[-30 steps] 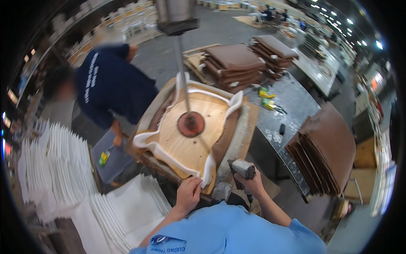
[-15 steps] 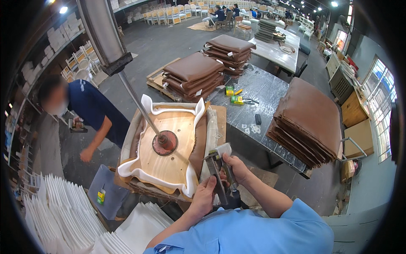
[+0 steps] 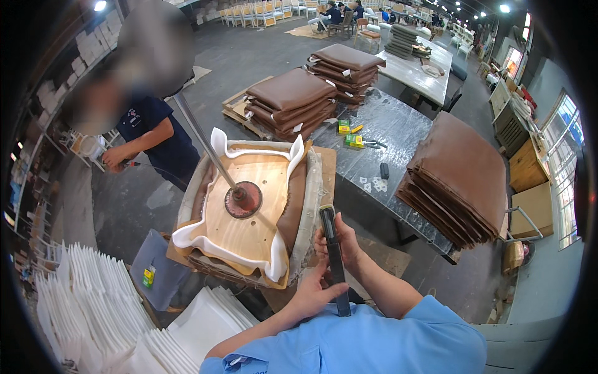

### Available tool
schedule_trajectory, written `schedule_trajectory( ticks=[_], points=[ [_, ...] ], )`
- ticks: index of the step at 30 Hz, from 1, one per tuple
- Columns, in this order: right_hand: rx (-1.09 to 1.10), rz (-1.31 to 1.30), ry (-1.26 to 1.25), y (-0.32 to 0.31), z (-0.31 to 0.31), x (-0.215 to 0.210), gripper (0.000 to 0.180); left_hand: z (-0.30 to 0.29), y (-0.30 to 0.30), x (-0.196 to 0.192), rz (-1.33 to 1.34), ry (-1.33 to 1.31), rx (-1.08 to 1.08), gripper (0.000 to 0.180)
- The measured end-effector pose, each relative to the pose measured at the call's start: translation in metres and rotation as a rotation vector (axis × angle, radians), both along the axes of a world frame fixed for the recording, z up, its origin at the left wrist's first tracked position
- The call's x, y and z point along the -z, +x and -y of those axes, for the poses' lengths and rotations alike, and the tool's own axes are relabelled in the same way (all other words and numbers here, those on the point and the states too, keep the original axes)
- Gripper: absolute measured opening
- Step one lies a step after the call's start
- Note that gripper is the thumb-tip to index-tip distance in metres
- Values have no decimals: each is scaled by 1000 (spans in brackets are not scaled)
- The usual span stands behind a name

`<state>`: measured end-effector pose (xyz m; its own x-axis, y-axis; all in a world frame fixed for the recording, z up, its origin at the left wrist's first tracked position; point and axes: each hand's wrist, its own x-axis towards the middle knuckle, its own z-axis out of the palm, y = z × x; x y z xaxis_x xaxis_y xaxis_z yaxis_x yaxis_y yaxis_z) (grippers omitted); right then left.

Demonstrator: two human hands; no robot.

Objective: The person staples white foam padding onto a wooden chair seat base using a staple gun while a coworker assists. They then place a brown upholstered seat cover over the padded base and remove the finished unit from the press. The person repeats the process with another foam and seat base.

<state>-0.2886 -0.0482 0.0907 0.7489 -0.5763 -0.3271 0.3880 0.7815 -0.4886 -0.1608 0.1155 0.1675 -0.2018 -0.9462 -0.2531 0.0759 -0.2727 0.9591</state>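
Observation:
My right hand grips a black staple gun, held upright in front of my chest. My left hand touches the lower part of the same tool, fingers wrapped near its base. Just left of both hands lies an upturned wooden seat board with white foam and brown leather folded over its edges. A metal rod with a round red pad presses down on the middle of the board.
Stacks of brown leather cushions lie on the dark table at right, more stacks behind. White foam sheets pile up at lower left. Another person in a dark shirt stands at left. Small yellow-green boxes are on the table.
My right hand has lifted the staple gun from the seat's edge and turned it upright. My left hand left the seat edge and came onto the tool. The view swung right.

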Motion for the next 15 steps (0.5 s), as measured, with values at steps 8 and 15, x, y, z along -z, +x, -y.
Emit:
schedule_trajectory(
  ticks=[8,15],
  points=[
    [185,-185,-145,19,15,-15,83,21,-5,2,346,-458,-345,65],
    [72,-180,-192,35,-5,-39,62,15,14,-2,223,-343,-519,53]
  ],
)
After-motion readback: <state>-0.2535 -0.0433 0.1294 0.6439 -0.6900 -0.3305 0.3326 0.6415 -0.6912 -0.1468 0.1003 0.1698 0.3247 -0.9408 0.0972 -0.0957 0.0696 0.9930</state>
